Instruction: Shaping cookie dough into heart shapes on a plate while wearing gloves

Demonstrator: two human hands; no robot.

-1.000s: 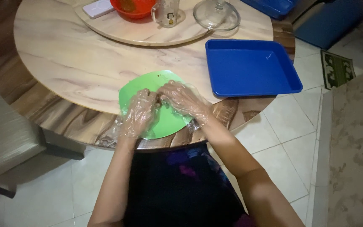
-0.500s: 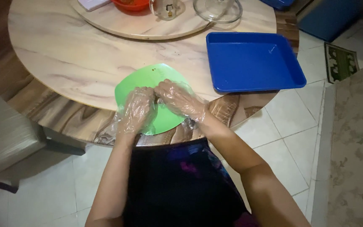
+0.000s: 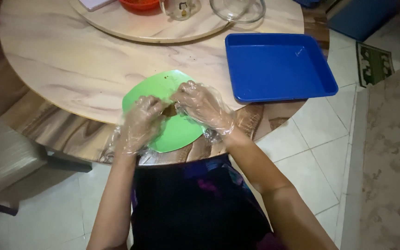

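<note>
At the far left we see a pale chair (image 3: 5, 157) pulled up beside the round tabletop (image 3: 70, 69). Moving in, our left hand (image 3: 140, 122), in a loose clear plastic glove, lies over the left part of the green plate (image 3: 177, 132), which sits at the near edge of the tabletop, right in front of our body. Its fingers curl inward and to the right, toward a small brown lump (image 3: 170, 110) near the middle of the plate. We cannot tell what the lump is.

The lump sits between our two hands, and both touch it: it lies just to the right of the left fingertips and just to the left of the right ones. It is too small and too covered for us to read any long axis. Neither hand is clearly nearer.

Our right hand (image 3: 202, 106), gloved the same way, comes in from the right with fingers half bent, pinching at the lump together with the left; neither hand is closed into a fist.

Further right, well apart from the plate, a blue tray (image 3: 322, 81) lies flat on the tabletop. At the back a turntable (image 3: 130, 30) carries a red bowl (image 3: 140, 4), a glass mug (image 3: 181, 9) and a glass lid (image 3: 237, 9).
</note>
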